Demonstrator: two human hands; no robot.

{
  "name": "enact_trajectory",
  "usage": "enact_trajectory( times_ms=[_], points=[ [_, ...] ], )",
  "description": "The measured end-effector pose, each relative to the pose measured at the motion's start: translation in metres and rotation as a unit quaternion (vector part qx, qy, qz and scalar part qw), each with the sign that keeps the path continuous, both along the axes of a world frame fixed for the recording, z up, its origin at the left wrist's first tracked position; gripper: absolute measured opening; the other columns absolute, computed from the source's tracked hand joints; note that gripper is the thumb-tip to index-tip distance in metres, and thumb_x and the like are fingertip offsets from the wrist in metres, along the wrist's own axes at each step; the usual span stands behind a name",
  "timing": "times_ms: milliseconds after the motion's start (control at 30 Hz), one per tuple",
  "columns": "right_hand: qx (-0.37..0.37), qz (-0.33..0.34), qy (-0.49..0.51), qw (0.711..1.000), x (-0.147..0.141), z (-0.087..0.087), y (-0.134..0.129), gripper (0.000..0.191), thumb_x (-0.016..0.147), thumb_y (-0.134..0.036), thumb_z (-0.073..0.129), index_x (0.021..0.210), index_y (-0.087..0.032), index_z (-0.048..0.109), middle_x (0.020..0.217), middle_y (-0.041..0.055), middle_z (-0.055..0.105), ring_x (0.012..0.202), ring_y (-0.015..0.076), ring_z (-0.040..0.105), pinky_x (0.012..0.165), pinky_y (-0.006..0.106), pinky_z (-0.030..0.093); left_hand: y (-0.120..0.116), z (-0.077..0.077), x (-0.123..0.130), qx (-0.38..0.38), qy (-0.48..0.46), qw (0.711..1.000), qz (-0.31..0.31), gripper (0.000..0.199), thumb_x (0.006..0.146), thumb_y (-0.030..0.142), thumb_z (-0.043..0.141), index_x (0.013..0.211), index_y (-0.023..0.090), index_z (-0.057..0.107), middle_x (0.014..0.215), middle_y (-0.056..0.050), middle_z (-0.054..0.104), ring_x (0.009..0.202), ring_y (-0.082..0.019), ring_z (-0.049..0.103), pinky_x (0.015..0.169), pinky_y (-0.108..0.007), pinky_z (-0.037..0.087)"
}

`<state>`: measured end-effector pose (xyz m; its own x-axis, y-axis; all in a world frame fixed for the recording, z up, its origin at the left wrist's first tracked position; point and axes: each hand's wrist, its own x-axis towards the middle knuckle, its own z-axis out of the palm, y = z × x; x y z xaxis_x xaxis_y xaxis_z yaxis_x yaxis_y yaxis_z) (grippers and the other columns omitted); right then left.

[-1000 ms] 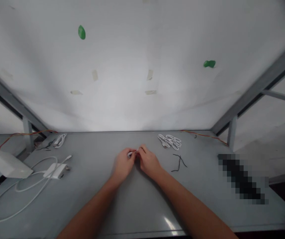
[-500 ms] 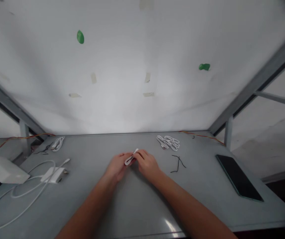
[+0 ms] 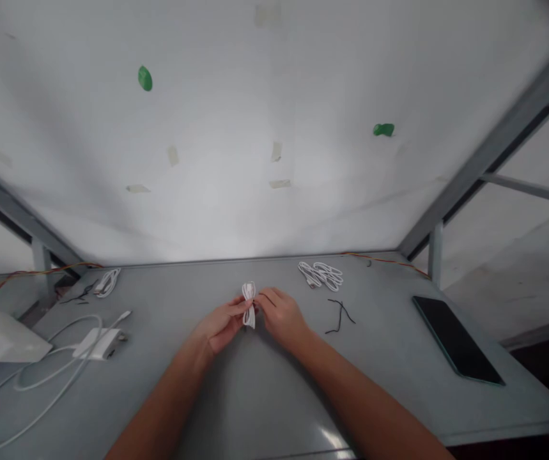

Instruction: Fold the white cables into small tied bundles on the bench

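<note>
A coiled white cable (image 3: 248, 292) stands nearly upright between my hands, gathered in at its middle and looped above and below. My left hand (image 3: 221, 324) grips it at the waist from the left, thumb across the front. My right hand (image 3: 278, 314) is closed in a pinch at the cable's right side, on a thin dark twist tie (image 3: 267, 298), of which only a short piece shows. Several black twist ties (image 3: 340, 314) lie on the table to the right of my right hand. Two more coiled white cables (image 3: 321, 275) rest behind them.
The grey table (image 3: 264, 409) ends at a white wall panel. At left are a white charger (image 3: 96, 344) with its long cord, a white box (image 3: 8, 335) and another coiled cable (image 3: 107, 282) beside dark ties. A dark tablet (image 3: 457, 340) lies at right.
The coiled cable has turned from slanted to nearly upright, showing more of both loops. My left hand has shifted slightly left and opened out around it. The view has moved a little.
</note>
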<state>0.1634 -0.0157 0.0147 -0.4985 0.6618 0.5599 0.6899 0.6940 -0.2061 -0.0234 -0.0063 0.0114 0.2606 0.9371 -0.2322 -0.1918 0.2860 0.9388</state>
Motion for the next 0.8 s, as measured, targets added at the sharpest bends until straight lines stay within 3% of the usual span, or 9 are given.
enact_trajectory(
  times_ms=[133,267,333,400,467,500,567,667,800],
  points=[
    [-0.046,0.011,-0.007,0.999,0.001,0.009,-0.007,0.017,0.093,-0.008,0.054,0.095,-0.017,0.069,0.093,0.0114,0.07,0.085,0.0235,0.06,0.078,0.034,0.048,-0.004,0.008,-0.001,-0.042,-0.021,0.998,-0.042,0.035,0.068,0.039,0.092,0.093,0.017,0.081,0.099,-0.01,0.078,0.099,-0.025,0.07,0.101,-0.04,0.053],
    [-0.2,-0.011,0.147,0.969,0.003,0.009,-0.008,0.012,0.087,-0.011,0.057,0.085,-0.02,0.065,0.086,0.0054,0.069,0.077,0.0182,0.058,0.071,0.029,0.043,-0.007,0.016,0.0,0.111,0.127,0.985,-0.024,0.03,0.07,0.037,0.088,0.094,0.021,0.083,0.101,-0.009,0.076,0.1,-0.026,0.067,0.097,-0.039,0.051],
    [-0.321,-0.02,0.249,0.914,0.005,0.004,-0.002,0.012,0.086,-0.018,0.06,0.074,-0.02,0.061,0.072,0.0016,0.064,0.067,0.0161,0.054,0.064,0.027,0.04,-0.009,0.019,0.002,0.228,0.215,0.949,0.002,0.015,0.074,0.033,0.083,0.086,0.024,0.083,0.109,-0.009,0.072,0.104,-0.026,0.063,0.098,-0.038,0.05],
    [-0.451,-0.008,0.341,0.825,0.009,-0.002,0.005,0.017,0.082,-0.028,0.064,0.069,-0.021,0.058,0.061,-0.0012,0.057,0.058,0.0152,0.051,0.059,0.027,0.039,-0.01,0.021,0.005,0.304,0.266,0.915,0.021,0.009,0.079,0.03,0.076,0.077,0.025,0.082,0.112,-0.009,0.067,0.103,-0.024,0.06,0.099,-0.038,0.049],
    [-0.527,0.009,0.409,0.745,0.013,-0.005,0.012,0.019,0.078,-0.036,0.067,0.07,-0.022,0.057,0.058,-0.0023,0.055,0.054,0.0153,0.051,0.056,0.028,0.041,-0.011,0.02,0.008,0.3,0.253,0.92,0.01,0.015,0.083,0.03,0.071,0.074,0.024,0.081,0.107,-0.008,0.065,0.098,-0.023,0.059,0.097,-0.038,0.049],
    [-0.533,0.013,0.427,0.731,0.014,-0.006,0.014,0.021,0.076,-0.039,0.068,0.071,-0.022,0.058,0.058,-0.0022,0.056,0.054,0.0156,0.052,0.057,0.029,0.042,-0.011,0.019,0.01,0.269,0.222,0.937,0.003,0.016,0.085,0.032,0.07,0.077,0.023,0.081,0.103,-0.008,0.066,0.096,-0.022,0.059,0.095,-0.037,0.05],
    [-0.491,0.012,0.427,0.76,0.016,-0.005,0.016,0.021,0.077,-0.04,0.067,0.071,-0.021,0.059,0.06,-0.0016,0.057,0.057,0.0159,0.053,0.061,0.03,0.043,-0.01,0.016,0.012,0.184,0.147,0.972,-0.001,0.026,0.089,0.041,0.065,0.085,0.02,0.079,0.095,-0.008,0.067,0.091,-0.022,0.062,0.089,-0.037,0.052],
    [-0.385,0.001,0.371,0.845,0.016,0.0,0.013,0.017,0.082,-0.035,0.063,0.073,-0.022,0.059,0.066,-0.001,0.058,0.066,0.0164,0.052,0.065,0.029,0.04,-0.009,0.011,0.017,0.07,0.086,0.994,0.003,0.046,0.092,0.059,0.059,0.098,0.017,0.074,0.088,-0.008,0.07,0.082,-0.021,0.066,0.078,-0.035,0.054],
    [-0.345,-0.019,0.313,0.885,0.013,0.002,0.009,0.011,0.081,-0.026,0.061,0.072,-0.021,0.057,0.07,-0.0008,0.059,0.069,0.0158,0.051,0.065,0.027,0.037,-0.009,0.011,0.019,0.096,0.126,0.986,-0.042,0.044,0.083,0.058,0.076,0.103,0.019,0.076,0.097,-0.008,0.075,0.088,-0.021,0.067,0.081,-0.031,0.052]
  ],
)
